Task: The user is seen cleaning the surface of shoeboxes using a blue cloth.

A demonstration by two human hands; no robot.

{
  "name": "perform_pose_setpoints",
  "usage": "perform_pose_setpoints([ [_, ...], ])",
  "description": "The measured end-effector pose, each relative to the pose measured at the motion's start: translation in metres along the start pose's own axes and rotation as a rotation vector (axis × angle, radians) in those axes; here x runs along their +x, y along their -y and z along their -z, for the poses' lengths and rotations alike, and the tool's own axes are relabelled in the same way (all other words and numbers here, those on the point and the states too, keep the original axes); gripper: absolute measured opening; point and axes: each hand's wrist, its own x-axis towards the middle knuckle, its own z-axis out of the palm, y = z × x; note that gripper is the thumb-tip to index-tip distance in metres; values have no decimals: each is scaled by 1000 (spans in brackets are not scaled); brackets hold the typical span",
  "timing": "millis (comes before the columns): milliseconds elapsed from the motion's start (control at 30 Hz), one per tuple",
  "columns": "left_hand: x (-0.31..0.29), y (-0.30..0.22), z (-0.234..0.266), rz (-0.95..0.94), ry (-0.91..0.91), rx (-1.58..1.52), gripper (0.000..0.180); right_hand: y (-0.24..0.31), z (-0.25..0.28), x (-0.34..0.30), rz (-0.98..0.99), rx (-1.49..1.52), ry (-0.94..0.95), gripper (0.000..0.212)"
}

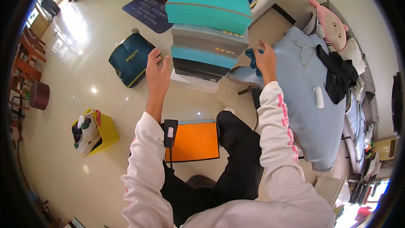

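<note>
Both hands are reaching forward toward a stack of shoe boxes [209, 38] that is standing on the tiled floor [84, 50] ahead of the person. Left hand [158, 74] is raised with its fingers extended and loosely together, positioned just beside the lower left edge of the stack; contact with a box cannot be confirmed. Right hand [265, 61] is hovering with its fingers spread at the right side of the stack, directly above a crumpled blue cloth [253, 57]; whether it is touching the cloth cannot be determined.

The stack is consisting of a teal box [209, 6] on top, a grey box [209, 38] under it, another teal one, a dark one and a white one at the base. An orange box lid [195, 141] is lying on the floor between the person's knees. A dark green bag [130, 59] is lying left of the stack, and a yellow box [107, 133] holding white sneakers [86, 133] is sitting further left. A pale blue covered surface [303, 101] is extending to the right, carrying black clothing [337, 76] and a pink plush toy [331, 23].
</note>
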Motion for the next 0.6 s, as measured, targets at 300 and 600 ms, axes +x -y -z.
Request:
perform_pose_setpoints([
  [300,81,-24,-37,-19,100,-247,78,64,-16,22,-73,296,-47,58],
  [600,113,-20,-49,35,118,-276,85,62,-16,16,-93,691,126,56],
])
